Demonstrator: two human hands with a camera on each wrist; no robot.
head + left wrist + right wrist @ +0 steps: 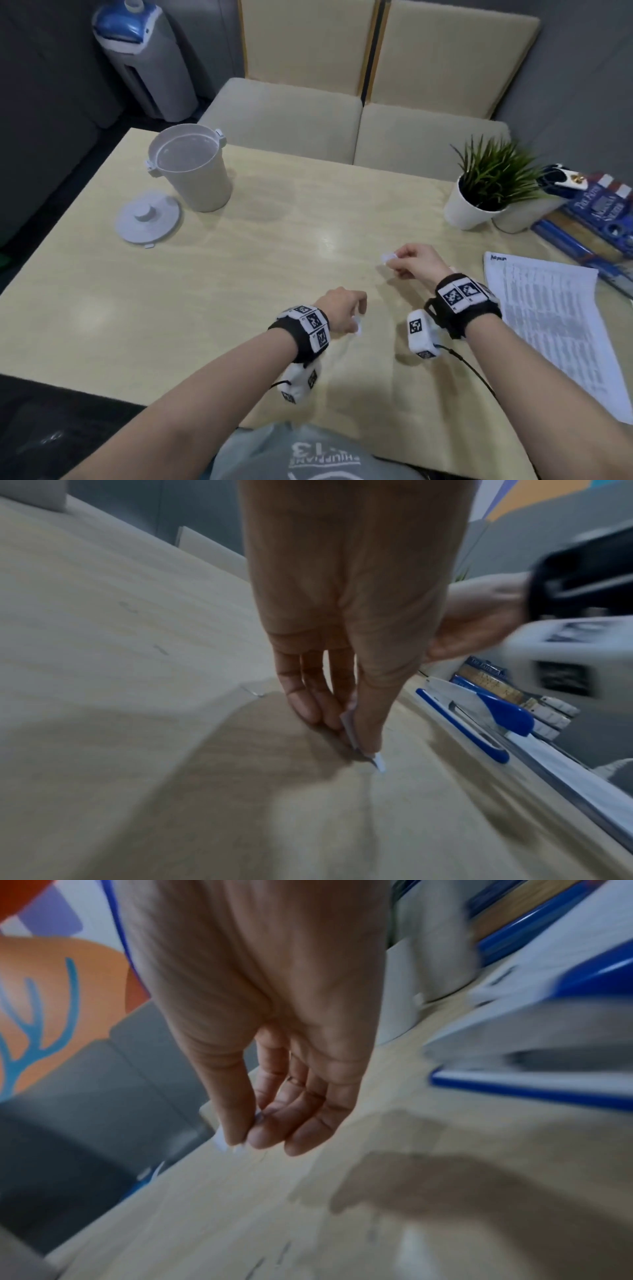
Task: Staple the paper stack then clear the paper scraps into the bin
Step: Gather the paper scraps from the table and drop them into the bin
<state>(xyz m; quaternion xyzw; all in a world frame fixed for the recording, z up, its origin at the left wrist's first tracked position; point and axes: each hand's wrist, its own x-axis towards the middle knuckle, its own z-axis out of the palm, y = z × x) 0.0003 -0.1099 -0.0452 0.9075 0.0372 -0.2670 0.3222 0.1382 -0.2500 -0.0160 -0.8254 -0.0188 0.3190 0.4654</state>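
Observation:
My left hand [346,313] [346,721] pinches a small white paper scrap [358,328] [352,733] just above the table near its front middle. My right hand [411,262] [253,1131], farther right, pinches another white scrap [388,257] [219,1141] between thumb and fingers. The printed paper stack [551,329] lies at the table's right edge. A blue and white stapler [479,712] shows in the left wrist view beside the stack. The open white bin [193,171] stands at the far left, well away from both hands.
The bin's round lid [147,221] lies flat in front of the bin. A potted plant [486,186] and blue books [596,226] crowd the far right. The wooden table [239,260] lies between hands and bin. Cream seats stand behind.

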